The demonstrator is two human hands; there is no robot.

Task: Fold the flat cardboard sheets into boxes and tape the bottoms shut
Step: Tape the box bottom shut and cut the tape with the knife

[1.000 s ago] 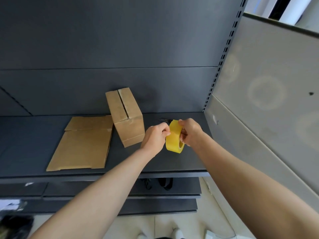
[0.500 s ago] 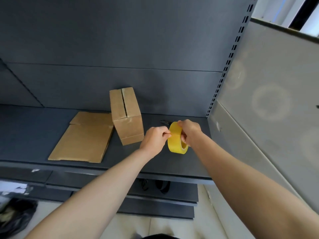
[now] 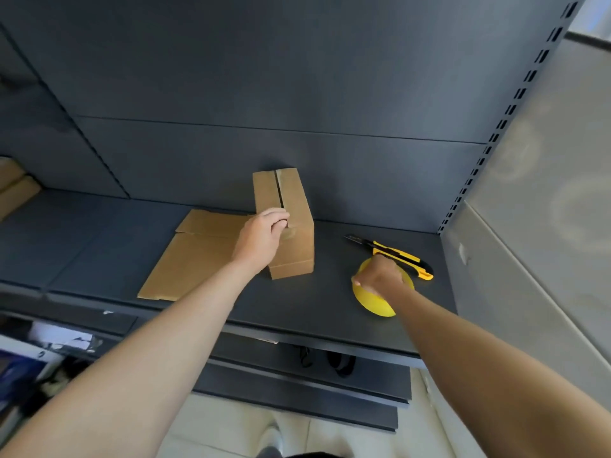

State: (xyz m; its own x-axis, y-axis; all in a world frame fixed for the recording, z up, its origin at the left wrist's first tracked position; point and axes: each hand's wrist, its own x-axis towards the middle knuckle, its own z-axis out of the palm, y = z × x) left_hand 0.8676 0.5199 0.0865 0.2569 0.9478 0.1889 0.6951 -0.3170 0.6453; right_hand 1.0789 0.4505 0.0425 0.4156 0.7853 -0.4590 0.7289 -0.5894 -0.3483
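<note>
A brown box stands upright, 2 flaps closed on top. A flat cardboard sheet lies just left of it, and a yellow tape roll lies to its right.

left hand moved from tape roll to box, tape lowered onto shelf

Soft daylight comes from the upper right, where a bright strip is blown out white, and faint ring-shaped glare floats on the pale side panel. The dark shelf and back panel are dimly, evenly lit, with the box throwing a soft shadow behind it. Wide-angle distortion bows the slotted upright and shelf edges, and the lower left corner smears into blur.
</note>
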